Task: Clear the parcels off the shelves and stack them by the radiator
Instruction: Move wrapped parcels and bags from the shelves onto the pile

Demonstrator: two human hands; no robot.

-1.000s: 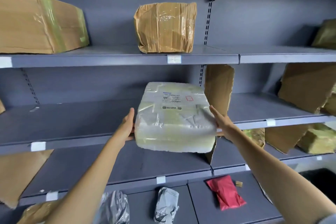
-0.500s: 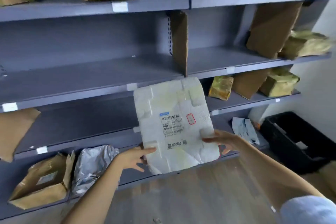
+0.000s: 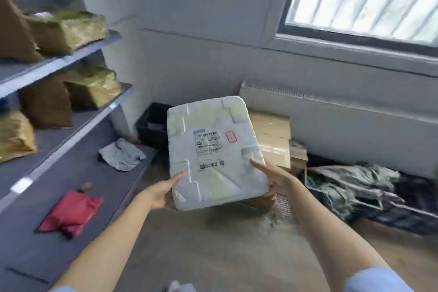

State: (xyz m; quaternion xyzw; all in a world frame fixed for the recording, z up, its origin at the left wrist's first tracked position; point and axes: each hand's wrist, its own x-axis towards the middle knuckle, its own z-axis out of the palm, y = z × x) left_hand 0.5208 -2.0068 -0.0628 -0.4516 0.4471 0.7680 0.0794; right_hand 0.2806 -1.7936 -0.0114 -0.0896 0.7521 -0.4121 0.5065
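Two hands carry one white foam parcel (image 3: 214, 152) between them: the left hand (image 3: 161, 191) grips its near corner at seven o'clock, fingers curled underneath, and the right hand (image 3: 276, 179) grips the edge at four o'clock, thumb lying on top. That two-sided hold probably keeps the wide, flat parcel level, label up. Beyond it at one o'clock cardboard boxes (image 3: 272, 136) sit against the radiator (image 3: 336, 111). Out at nine o'clock, the shelves (image 3: 71, 54) hold more parcels.
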